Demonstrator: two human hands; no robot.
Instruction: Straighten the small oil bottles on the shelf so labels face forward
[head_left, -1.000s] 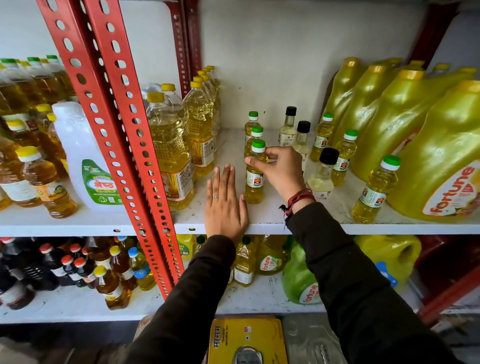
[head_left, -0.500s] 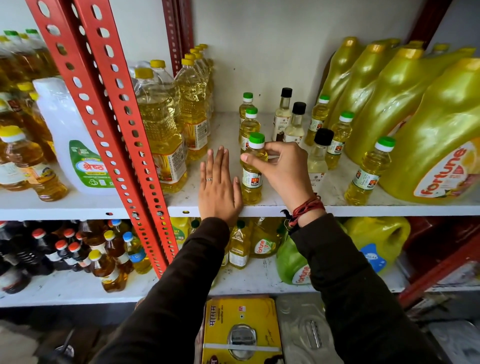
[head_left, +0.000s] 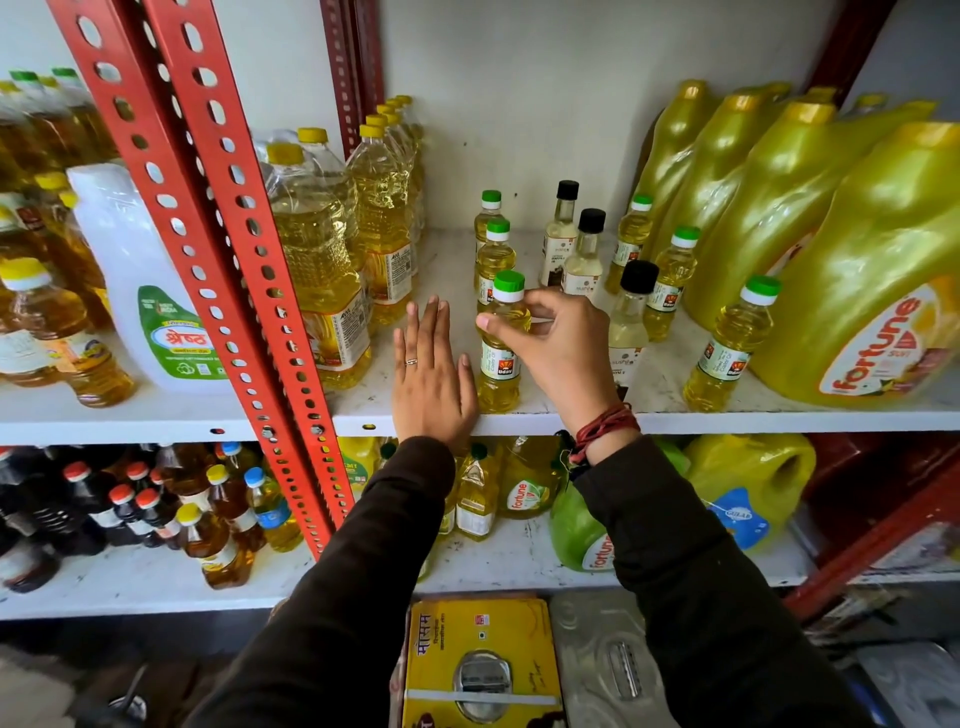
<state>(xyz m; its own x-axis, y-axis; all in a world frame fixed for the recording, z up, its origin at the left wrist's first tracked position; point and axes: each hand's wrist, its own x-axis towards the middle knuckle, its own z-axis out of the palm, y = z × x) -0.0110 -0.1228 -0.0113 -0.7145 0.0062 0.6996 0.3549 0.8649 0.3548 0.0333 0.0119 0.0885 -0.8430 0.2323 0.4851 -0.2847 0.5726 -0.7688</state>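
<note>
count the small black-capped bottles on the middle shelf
3. One at the back, one just in front of it, and the nearest right behind the right hand. Others may be hidden behind them.

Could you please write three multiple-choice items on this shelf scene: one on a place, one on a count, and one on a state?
1. Where does the left hand lie?
A. Flat on the shelf, left of the front green-capped bottle
B. On a black cap
C. On the lower shelf

2. How many small black-capped bottles stand on the shelf?
A. One
B. Three
C. Five

3. What is the right hand doing?
A. Hanging free
B. Gripping the front green-capped bottle by its upper body
C. Lifting a large Fortune jug

Answers:
1 A, palm down beside the bottle.
2 B, three black caps in a row.
3 B, thumb and fingers wrap it below the cap.
</note>
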